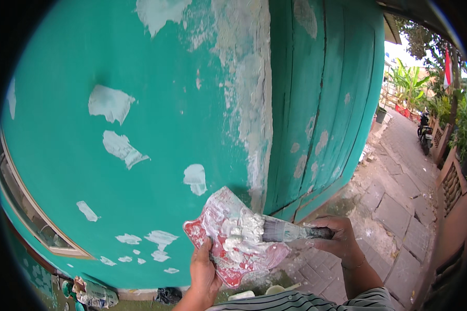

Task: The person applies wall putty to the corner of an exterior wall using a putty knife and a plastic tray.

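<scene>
My left hand [205,274] grips a red plastic board [194,231] by its near left edge, the thumb lying on top. White smears cover most of the board, and a thick lump of white putty [244,228] sits at its middle. From the right, my right hand [342,241] is closed round the dark handle of a putty knife [288,232]. Its smeared blade points left and meets the putty. Just beyond the board stands a green wall [155,103] with pale filler patches [110,103] and a rough whitened strip [249,93] along its corner.
Right of the corner is a green plank panel [342,103] with filler spots. A framed window [36,207] is at lower left, above a crumpled sack [96,293] and black plastic [168,295]. A paved lane [399,217] runs right, past a parked motorcycle [425,132].
</scene>
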Tool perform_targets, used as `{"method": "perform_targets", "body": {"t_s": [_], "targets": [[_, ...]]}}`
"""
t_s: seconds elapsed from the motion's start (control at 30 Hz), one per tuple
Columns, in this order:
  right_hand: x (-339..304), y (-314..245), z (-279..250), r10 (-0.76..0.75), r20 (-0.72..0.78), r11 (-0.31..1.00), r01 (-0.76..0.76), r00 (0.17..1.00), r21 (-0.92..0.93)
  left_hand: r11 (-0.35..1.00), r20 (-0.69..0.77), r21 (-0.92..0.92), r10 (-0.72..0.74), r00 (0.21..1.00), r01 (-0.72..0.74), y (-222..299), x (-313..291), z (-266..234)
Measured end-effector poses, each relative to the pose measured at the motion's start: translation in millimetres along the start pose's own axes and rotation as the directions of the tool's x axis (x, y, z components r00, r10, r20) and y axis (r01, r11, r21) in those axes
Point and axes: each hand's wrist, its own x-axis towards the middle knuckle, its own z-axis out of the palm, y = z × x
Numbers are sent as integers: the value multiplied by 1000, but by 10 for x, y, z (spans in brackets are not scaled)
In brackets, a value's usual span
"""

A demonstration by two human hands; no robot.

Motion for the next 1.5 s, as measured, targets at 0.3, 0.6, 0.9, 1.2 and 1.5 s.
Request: {"method": "perform_targets", "body": {"t_s": [0.3,0.6,0.9,1.2,1.5], "targets": [[1085,207,-873,-188,71,963,169,980,209,987,-133,25,161,978,-159,-155,83,-83],[2506,676,-1390,-262,356,902,96,897,421,972,-373,79,236,897,-223,-310,113,59],[3470,783,-1315,-253,509,895,0,823,445,950,-516,141,309,799,-277,-392,40,362],[3304,-64,-1626,-129,468,983,173,874,-53,934,-550,124,346,760,-335,-431,-93,402],[3127,-314,-1853,-73,397,951,184,915,-250,932,-431,116,358,829,-342,-438,30,494]]}}
